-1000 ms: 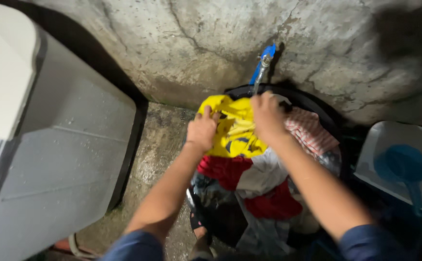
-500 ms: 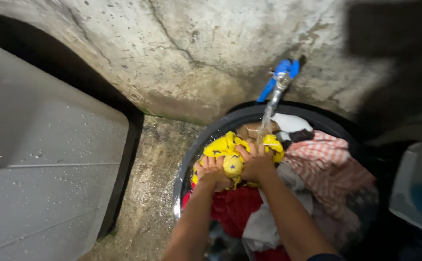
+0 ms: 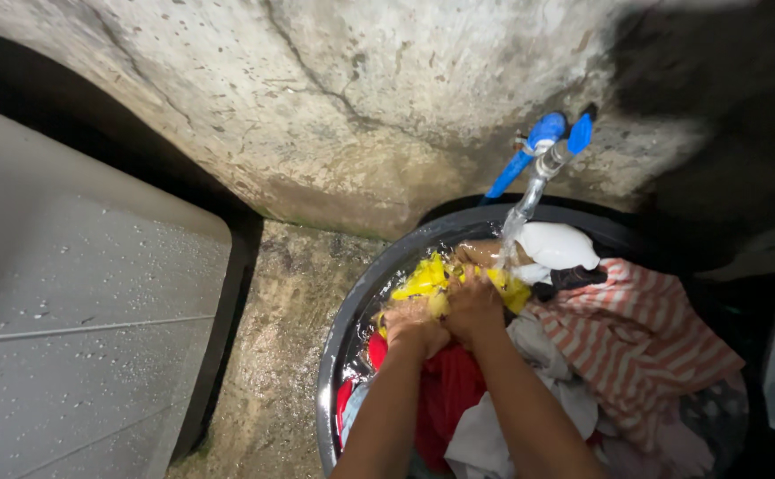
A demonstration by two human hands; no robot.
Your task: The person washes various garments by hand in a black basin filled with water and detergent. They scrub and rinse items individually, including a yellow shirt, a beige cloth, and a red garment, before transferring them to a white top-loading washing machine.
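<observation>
Both my hands have slid together: left hand (image 3: 414,324) and right hand (image 3: 473,306) each close their grip on the wet, crumpled yellow cloth (image 3: 432,279), inside the round dark basin (image 3: 352,310) under the tap (image 3: 551,146).

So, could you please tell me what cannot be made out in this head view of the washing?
- Crumpled yellow cloth: its kind; bunched under the left hand and right hand.
- Grip of each hand: fingers curl into the cloth, partly hidden.
- Round dark plastic basin: bottom edge cuts it off; clothes hide the inside.
- Blue plastic tap: its wall joint, in shadow.
</observation>
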